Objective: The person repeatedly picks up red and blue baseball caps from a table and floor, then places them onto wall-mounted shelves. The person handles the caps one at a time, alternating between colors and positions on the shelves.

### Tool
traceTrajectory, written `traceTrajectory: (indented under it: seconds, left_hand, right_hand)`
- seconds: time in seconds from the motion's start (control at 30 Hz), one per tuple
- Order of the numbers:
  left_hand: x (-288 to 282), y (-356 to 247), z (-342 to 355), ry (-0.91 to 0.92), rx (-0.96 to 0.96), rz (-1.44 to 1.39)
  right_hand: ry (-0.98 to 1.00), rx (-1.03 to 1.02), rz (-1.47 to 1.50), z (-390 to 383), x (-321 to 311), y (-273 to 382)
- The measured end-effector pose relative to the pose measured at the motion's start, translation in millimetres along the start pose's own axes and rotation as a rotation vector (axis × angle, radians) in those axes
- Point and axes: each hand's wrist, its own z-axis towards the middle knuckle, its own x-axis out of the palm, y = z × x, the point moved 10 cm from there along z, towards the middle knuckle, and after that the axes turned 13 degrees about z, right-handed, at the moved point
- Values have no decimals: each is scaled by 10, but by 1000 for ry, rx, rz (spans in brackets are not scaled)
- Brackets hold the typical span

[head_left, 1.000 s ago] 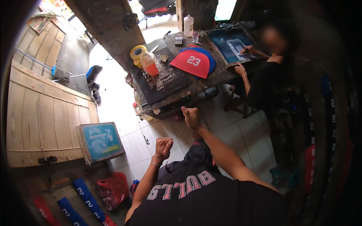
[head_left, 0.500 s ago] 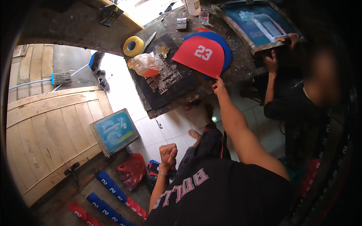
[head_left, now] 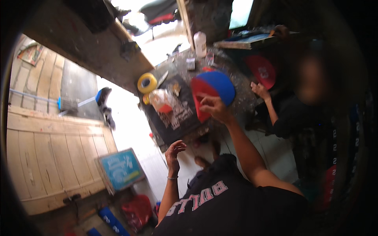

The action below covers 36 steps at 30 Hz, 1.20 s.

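Observation:
On the worktable, a red fabric panel (head_left: pixel 197 107) with a curved edge overlaps a blue fabric panel (head_left: pixel 219 84). My right hand (head_left: pixel 217 109) is over the red panel's right side, fingers bent and apart; blur hides whether the fingertips touch it. No number shows on the visible part of this red panel. My left hand (head_left: pixel 174 155), with a bracelet at the wrist, is raised in front of the table's near edge, fingers loosely bent and holding nothing. Beside the panels lies a dark printed cloth (head_left: pixel 179 120).
On the table (head_left: pixel 240 88) are a tape roll (head_left: pixel 146 83), a crumpled plastic bag (head_left: pixel 160 101) and a bottle (head_left: pixel 200 44). At right, a co-worker's hand (head_left: pixel 260 90) is near a numbered red panel (head_left: pixel 260 71) beneath a raised screen frame (head_left: pixel 236 44). Another screen (head_left: pixel 120 169) leans below left.
My right hand has shifted left and its fingers have loosened. The red panel sits further left, baring more blue. My left fist has opened. The co-worker's screen is lifted, revealing another red panel.

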Motion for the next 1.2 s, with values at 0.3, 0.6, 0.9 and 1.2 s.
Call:
traceTrajectory:
  seconds: [0.3,0.6,0.9,1.2]
  left_hand:
    - [-226,747,416,402,-149,-468]
    - [-533,107,25,153,-170,-291]
    - [-878,-119,213,-10,-34,384]
    - [-1013,-141,-322,-451,-219,284]
  right_hand:
    - [-268,180,660,-263,497,447]
    - [-3,248,966,-435,654,-50]
    - [-693,779,494,-1373,-683,-2760]
    - [-832,985,680,-1435,-1063,-3325]
